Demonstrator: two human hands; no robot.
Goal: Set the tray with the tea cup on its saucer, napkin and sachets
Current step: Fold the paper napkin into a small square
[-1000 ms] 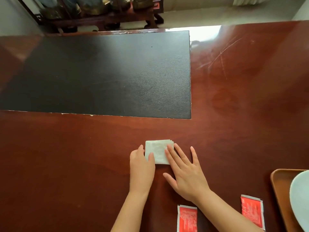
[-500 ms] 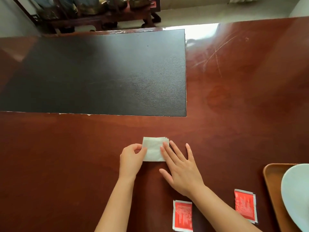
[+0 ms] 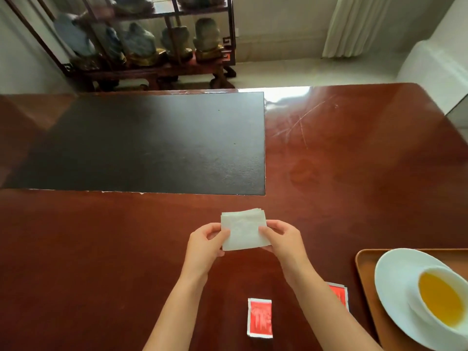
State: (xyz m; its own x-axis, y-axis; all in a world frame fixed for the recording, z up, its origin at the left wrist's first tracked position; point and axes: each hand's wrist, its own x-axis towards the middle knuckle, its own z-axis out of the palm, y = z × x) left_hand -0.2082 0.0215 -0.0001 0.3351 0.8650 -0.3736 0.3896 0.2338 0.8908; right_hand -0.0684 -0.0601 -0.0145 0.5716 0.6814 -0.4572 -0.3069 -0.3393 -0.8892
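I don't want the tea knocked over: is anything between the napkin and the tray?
Nothing visible stands in between. Both hands hold the napkin above bare table; the tray is to its right. The sachets lie nearer the person, off that line. The saucer fills most of the visible tray.

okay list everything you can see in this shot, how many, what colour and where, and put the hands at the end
napkin: one, white, folded, held above the table at centre
sachets: two, red with white edges, on the table near the front edge; one between the forearms, the other partly hidden by the right forearm
tray: one, brown, at the right front edge, partly out of frame
saucer: one, white, on the tray
tea cup: one, white, holding amber tea, on the saucer
black mat: one, on the far left of the table
table: one, glossy red-brown wood
display shelf: one, dark wood with ornamental stones, behind the table
curtain: one, pale, upper right
left hand: fingers pinching the napkin's left edge
right hand: fingers pinching its right edge
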